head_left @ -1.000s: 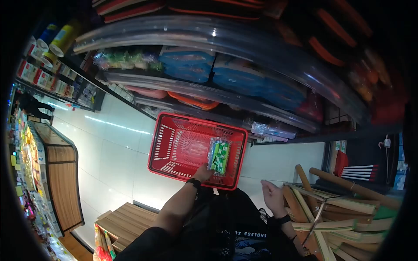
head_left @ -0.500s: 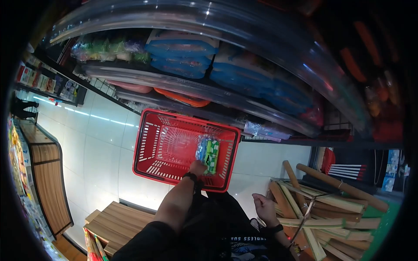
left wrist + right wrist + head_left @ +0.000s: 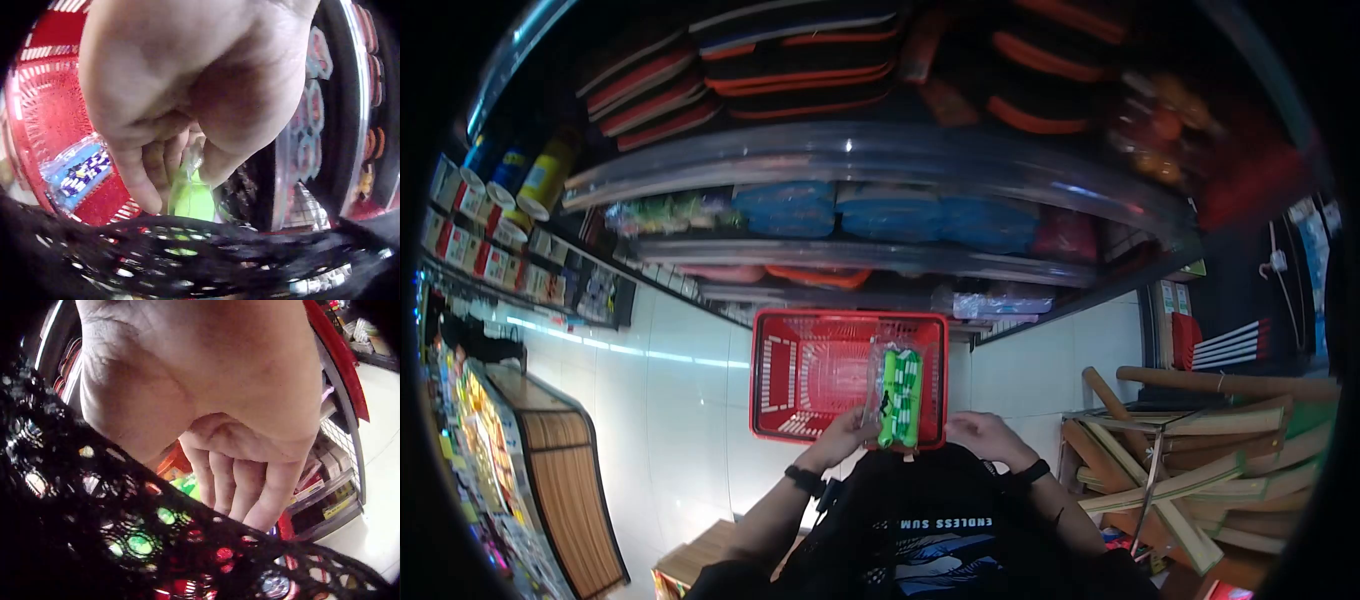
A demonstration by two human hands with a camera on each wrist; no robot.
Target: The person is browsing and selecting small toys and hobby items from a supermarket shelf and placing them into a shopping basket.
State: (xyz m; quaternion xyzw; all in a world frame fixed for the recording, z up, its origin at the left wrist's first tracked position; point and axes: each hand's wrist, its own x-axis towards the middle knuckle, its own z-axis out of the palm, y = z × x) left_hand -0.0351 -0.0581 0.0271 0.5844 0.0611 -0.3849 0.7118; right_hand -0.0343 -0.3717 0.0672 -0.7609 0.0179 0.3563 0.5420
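Note:
A red shopping basket (image 3: 850, 316) stands before me on the tiled floor. My left hand (image 3: 843, 437) pinches the edge of a clear plastic pack of bright green-and-white items (image 3: 903, 390), between thumb and fingers in the left wrist view. That pack is raised near the basket's front rim, close to my body. Lower in the basket lies a second clear pack, blue with a purple-and-white pattern (image 3: 78, 175). Just right of the green pack, by the basket's front right corner, my right hand (image 3: 990, 440) has its fingers loosely extended and holds nothing.
Shelves (image 3: 830, 252) with blue packages rise behind the basket. At right, a metal-framed bin (image 3: 1157, 440) holds long brown rolls and slats. A wood-panelled display (image 3: 560, 470) stands at left, and a low wooden unit (image 3: 710, 550) is at front left.
My left hand has brought the green pack up from inside the basket toward my body. The right hand has moved in to the basket's corner. The head view has tilted upward.

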